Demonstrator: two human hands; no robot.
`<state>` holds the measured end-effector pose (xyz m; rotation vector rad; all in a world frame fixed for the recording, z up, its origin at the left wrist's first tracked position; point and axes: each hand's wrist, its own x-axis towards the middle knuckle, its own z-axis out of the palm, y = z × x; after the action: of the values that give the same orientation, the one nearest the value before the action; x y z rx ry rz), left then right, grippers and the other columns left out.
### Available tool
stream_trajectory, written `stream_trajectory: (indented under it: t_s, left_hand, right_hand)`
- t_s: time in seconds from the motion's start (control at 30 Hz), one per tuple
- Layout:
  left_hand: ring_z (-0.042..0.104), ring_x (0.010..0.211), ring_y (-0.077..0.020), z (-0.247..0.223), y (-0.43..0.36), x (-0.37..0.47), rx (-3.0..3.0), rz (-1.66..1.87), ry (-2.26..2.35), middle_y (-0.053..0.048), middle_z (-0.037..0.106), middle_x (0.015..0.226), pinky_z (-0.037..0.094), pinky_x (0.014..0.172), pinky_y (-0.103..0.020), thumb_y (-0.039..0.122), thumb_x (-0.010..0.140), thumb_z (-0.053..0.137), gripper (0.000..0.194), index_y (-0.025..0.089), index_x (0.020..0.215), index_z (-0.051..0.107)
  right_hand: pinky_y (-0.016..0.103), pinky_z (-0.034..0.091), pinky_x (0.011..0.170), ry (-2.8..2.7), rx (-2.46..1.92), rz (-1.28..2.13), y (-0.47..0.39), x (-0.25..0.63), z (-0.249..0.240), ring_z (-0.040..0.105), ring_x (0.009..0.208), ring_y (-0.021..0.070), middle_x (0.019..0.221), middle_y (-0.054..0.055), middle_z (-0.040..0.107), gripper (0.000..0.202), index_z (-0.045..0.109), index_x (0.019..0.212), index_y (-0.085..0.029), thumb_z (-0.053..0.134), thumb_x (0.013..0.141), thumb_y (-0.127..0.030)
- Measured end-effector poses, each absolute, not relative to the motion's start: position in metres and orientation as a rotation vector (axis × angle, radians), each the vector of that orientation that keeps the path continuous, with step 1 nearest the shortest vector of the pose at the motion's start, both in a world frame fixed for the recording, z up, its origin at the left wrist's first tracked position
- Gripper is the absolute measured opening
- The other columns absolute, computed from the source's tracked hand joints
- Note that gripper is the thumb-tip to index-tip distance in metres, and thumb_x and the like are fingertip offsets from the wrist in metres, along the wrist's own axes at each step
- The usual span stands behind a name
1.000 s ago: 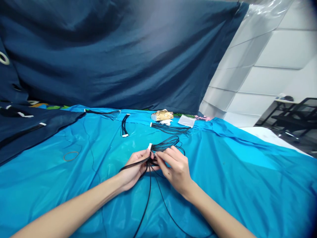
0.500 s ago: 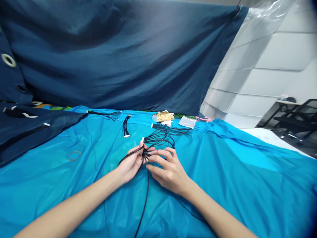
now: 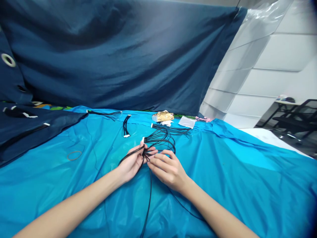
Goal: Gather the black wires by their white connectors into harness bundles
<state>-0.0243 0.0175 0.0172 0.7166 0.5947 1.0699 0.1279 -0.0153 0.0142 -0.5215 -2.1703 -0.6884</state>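
A wire harness (image 3: 160, 140) of thin black wires with a white connector (image 3: 143, 139) is held over the blue sheet. My left hand (image 3: 132, 164) is closed around the wires near the connector, some of them looping out over its wrist side. My right hand (image 3: 168, 170) sits just right of it, fingertips pinched together at the wires by the left fingers. Which wire the right fingertips grip is too small to make out. From between the hands a black wire (image 3: 148, 208) hangs down toward me, and another strand (image 3: 184, 205) passes under my right forearm.
Behind my hands lie more wire harnesses (image 3: 126, 126), a gold packet (image 3: 163, 116) and a clear plastic bag (image 3: 187, 122). A rubber band (image 3: 74, 155) rests on the left of the blue sheet (image 3: 247, 191). Dark cloth (image 3: 27, 135) with further harnesses is at far left.
My right fingers have drawn closer together into a pinch at the wires. The hanging wire has swung slightly to the right. My left hand stays in place.
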Motion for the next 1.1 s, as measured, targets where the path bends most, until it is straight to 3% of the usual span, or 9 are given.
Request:
stream_trajectory:
  t_s: [0.33,0.43,0.57,0.7,0.77,0.83,0.97,1.1]
  left_hand:
    - [0.062,0.086,-0.0182,0.016,0.017,-0.025,0.731,1.09,0.586,-0.005,0.066,0.073,0.047,0.082,-0.033,0.022,0.078,0.054,0.012,0.013,0.071,0.058]
    - [0.063,0.082,-0.0183,0.017,0.016,-0.024,0.742,1.093,0.58,-0.005,0.065,0.071,0.048,0.081,-0.035,0.021,0.077,0.055,0.01,0.013,0.072,0.057]
    - [0.064,0.08,-0.0203,0.019,0.015,-0.024,0.762,1.103,0.598,-0.006,0.066,0.074,0.049,0.079,-0.038,0.02,0.078,0.054,0.009,0.013,0.073,0.055]
    - [0.064,0.086,-0.0227,0.019,0.014,-0.024,0.794,1.103,0.62,-0.01,0.067,0.082,0.049,0.08,-0.038,0.024,0.081,0.05,0.014,0.012,0.073,0.053]
    - [0.063,0.087,-0.0231,0.02,0.012,-0.024,0.82,1.106,0.616,-0.011,0.067,0.084,0.049,0.081,-0.038,0.025,0.08,0.05,0.015,0.013,0.074,0.052]
    - [0.063,0.088,-0.0233,0.02,0.01,-0.024,0.848,1.1,0.612,-0.011,0.067,0.084,0.049,0.081,-0.038,0.028,0.08,0.051,0.016,0.013,0.074,0.052]
    - [0.063,0.085,-0.0216,0.019,0.007,-0.022,0.892,1.101,0.616,-0.009,0.067,0.083,0.05,0.078,-0.036,0.03,0.078,0.054,0.018,0.012,0.075,0.054]
    - [0.064,0.078,-0.0189,0.02,0.006,-0.02,0.904,1.121,0.619,-0.007,0.066,0.077,0.051,0.075,-0.033,0.032,0.076,0.057,0.02,0.012,0.075,0.055]
  right_hand:
    - [0.033,0.043,0.074,-2.12,-0.598,-0.453,-0.014,0.13,0.016,0.056,0.091,0.017,0.09,0.004,0.066,0.017,0.059,0.093,-0.017,0.053,0.079,-0.01]
    - [0.034,0.045,0.077,-2.01,-0.649,-0.149,-0.018,0.127,0.02,0.055,0.091,0.0173,0.089,0.005,0.065,0.019,0.06,0.094,-0.02,0.053,0.079,-0.011]
    - [0.033,0.047,0.078,-1.59,-0.739,0.513,-0.019,0.128,0.032,0.058,0.086,0.0158,0.087,0.004,0.064,0.011,0.062,0.086,-0.021,0.052,0.081,-0.019]
    - [0.026,0.048,0.06,-1.055,-0.671,0.873,-0.015,0.14,0.044,0.056,0.064,0.0109,0.065,-0.002,0.054,0.015,0.059,0.092,-0.022,0.05,0.083,-0.03]
    - [0.02,0.04,0.046,-1.003,-0.713,0.763,-0.014,0.145,0.047,0.047,0.051,0.0068,0.062,-0.004,0.048,0.021,0.058,0.101,-0.024,0.049,0.084,-0.031]
    - [0.018,0.035,0.042,-1.119,-0.82,0.501,-0.017,0.148,0.046,0.044,0.049,0.0055,0.067,-0.003,0.05,0.024,0.058,0.106,-0.026,0.051,0.083,-0.027]
    - [0.02,0.042,0.053,-1.554,-0.878,-0.046,-0.023,0.14,0.037,0.052,0.062,0.0083,0.075,0.001,0.058,0.017,0.066,0.091,-0.022,0.057,0.077,-0.015]
    - [0.023,0.044,0.056,-1.76,-0.856,-0.163,-0.024,0.131,0.028,0.054,0.061,0.0103,0.068,0.002,0.059,0.009,0.064,0.08,-0.017,0.057,0.077,-0.013]
